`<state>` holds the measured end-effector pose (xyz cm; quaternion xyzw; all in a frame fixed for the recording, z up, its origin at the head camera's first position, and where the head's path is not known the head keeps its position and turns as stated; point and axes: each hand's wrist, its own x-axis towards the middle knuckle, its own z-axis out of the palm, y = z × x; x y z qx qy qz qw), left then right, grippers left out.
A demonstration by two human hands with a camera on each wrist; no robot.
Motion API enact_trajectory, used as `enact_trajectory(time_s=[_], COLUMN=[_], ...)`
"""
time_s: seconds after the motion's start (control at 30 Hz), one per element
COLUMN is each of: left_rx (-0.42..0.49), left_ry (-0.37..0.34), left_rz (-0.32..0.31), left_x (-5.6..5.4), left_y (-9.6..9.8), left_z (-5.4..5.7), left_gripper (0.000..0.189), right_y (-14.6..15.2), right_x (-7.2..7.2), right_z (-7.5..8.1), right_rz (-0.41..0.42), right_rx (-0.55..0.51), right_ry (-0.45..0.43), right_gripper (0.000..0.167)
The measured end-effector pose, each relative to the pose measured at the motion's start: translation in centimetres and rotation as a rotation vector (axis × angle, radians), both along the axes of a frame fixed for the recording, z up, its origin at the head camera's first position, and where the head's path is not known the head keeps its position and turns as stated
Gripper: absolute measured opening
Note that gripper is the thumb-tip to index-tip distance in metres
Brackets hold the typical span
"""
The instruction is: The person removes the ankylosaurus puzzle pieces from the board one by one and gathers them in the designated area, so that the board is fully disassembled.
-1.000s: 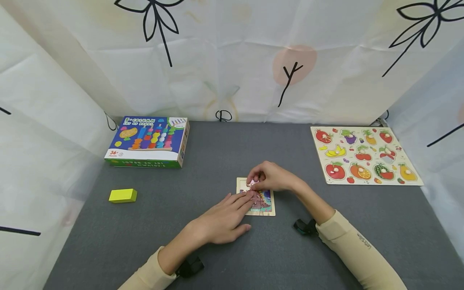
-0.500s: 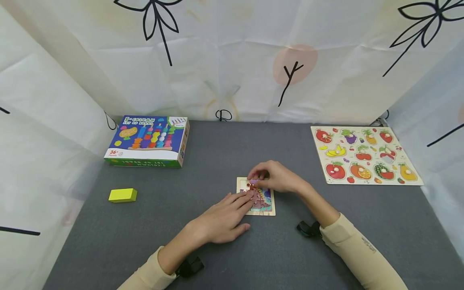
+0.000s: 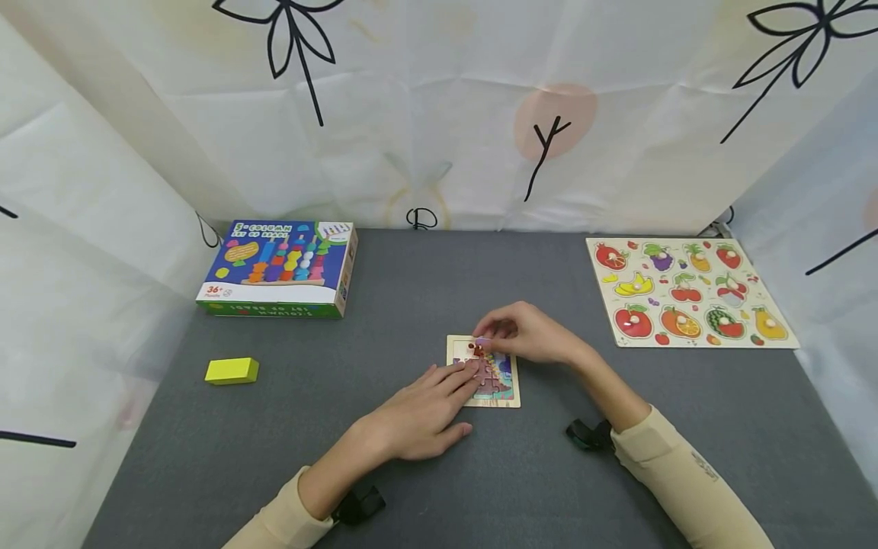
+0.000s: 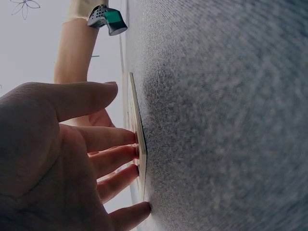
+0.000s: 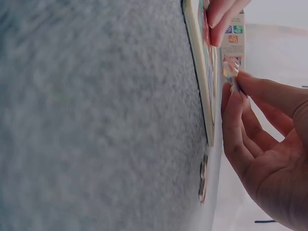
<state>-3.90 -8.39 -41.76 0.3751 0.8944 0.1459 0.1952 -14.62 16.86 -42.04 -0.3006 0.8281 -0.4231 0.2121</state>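
Observation:
A small jigsaw puzzle in a light wooden frame (image 3: 506, 404) lies on the grey table, with several purple-brown and blue pieces in it. My left hand (image 3: 424, 418) rests on its left side, fingers straight; in the left wrist view the fingertips (image 4: 129, 153) press at the frame's edge. Over the far part of the puzzle, my right hand (image 3: 527, 332) pinches a small puzzle piece (image 5: 232, 72) between thumb and fingers. The piece is tilted, standing off the board in the right wrist view. My left fingers hide part of the puzzle.
A loose puzzle piece (image 5: 203, 179) lies on the table beyond the frame. At the back left sits a blue bead-game box (image 3: 277, 263), with a yellow block (image 3: 232, 370) nearer. A fruit peg board (image 3: 693, 293) lies back right. Patterned cloth (image 3: 439, 114) walls the table.
My right hand has shifted slightly right, turning the pinched piece so more of its red and purple print shows. The left hand stays in place on the puzzle.

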Motion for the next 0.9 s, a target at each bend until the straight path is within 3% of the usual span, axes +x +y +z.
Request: enact_trajectory(time_s=[0.3, 0.9], left_rx=[-0.01, 0.013], left_ry=[0.002, -0.022], left_rz=[0.002, 0.01], left_x=[0.0, 0.1], left_y=[0.0, 0.0], left_z=[-0.1, -0.1], left_gripper=[0.071, 0.07], right_y=[2.5, 8.6], right_x=[0.3, 0.3], right_z=[0.4, 0.8], right_rz=[-0.033, -0.098], right_rx=[-0.049, -0.013], right_ry=[-0.088, -0.107], right_gripper=[0.02, 0.022])
